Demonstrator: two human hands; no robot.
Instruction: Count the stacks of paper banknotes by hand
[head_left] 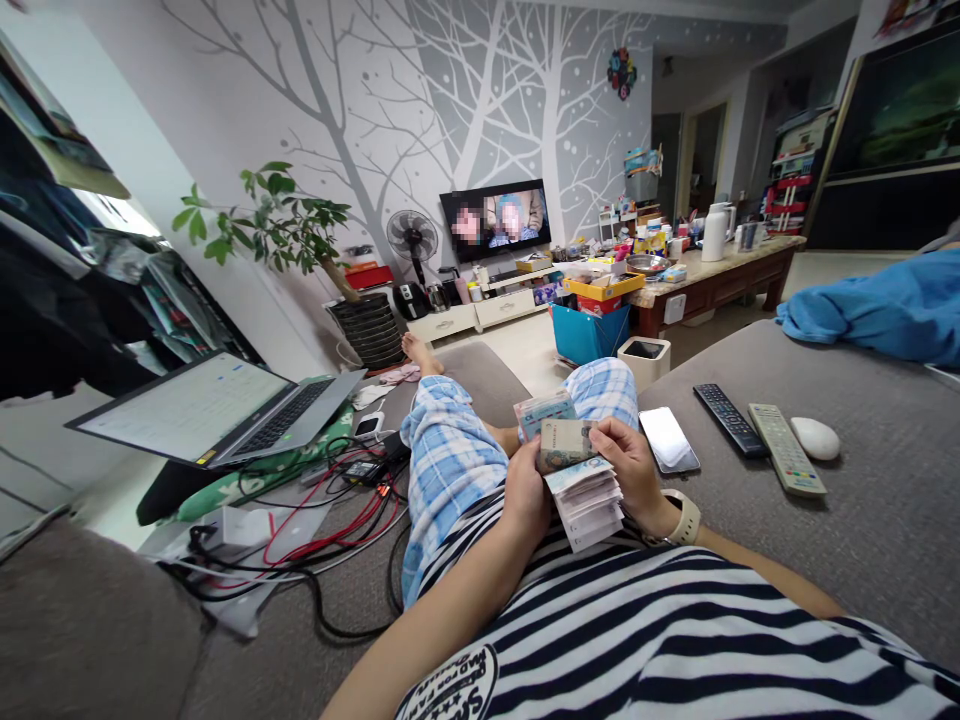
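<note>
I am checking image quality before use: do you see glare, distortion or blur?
Head view: phone washed white, probably by glare; head view: laptop looks stretched toward left edge; head view: banknotes fairly sharp, fine print unreadable; head view: pixel blocks on television.

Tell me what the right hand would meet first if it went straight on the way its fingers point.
The right hand would meet the banknotes first; its fingers are already against them. What comes after is harder to judge, since depth beyond them is unclear.

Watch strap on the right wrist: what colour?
Pale cream or beige; the strap shows in the head view, the only one.
</note>
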